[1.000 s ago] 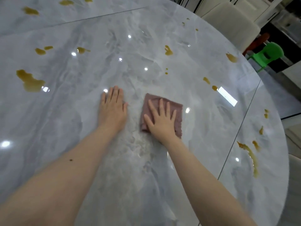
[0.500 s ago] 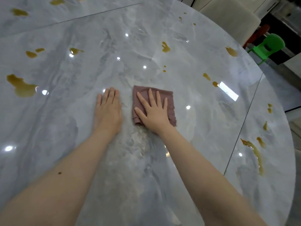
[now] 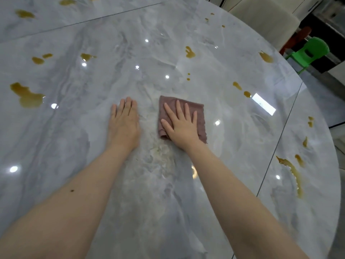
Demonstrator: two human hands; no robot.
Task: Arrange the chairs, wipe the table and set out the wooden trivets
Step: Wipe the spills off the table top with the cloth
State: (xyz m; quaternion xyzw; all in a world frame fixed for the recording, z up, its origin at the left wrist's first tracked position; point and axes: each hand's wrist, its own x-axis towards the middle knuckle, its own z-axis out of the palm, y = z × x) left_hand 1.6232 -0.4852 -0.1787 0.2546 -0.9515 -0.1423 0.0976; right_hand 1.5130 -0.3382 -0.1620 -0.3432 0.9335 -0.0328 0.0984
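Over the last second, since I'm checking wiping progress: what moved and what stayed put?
The right hand, flat on the pink cloth, pushed it slightly forward and leftward across the table. The left hand stayed flat beside it. Nothing was grasped or released; the brown spills remain unwiped.

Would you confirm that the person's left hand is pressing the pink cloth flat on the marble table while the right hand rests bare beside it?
Not quite: the hands are swapped. The head view shows the right hand pressing the pink cloth flat on the marble table, fingers spread, while the left hand rests bare beside it, palm down on the stone.
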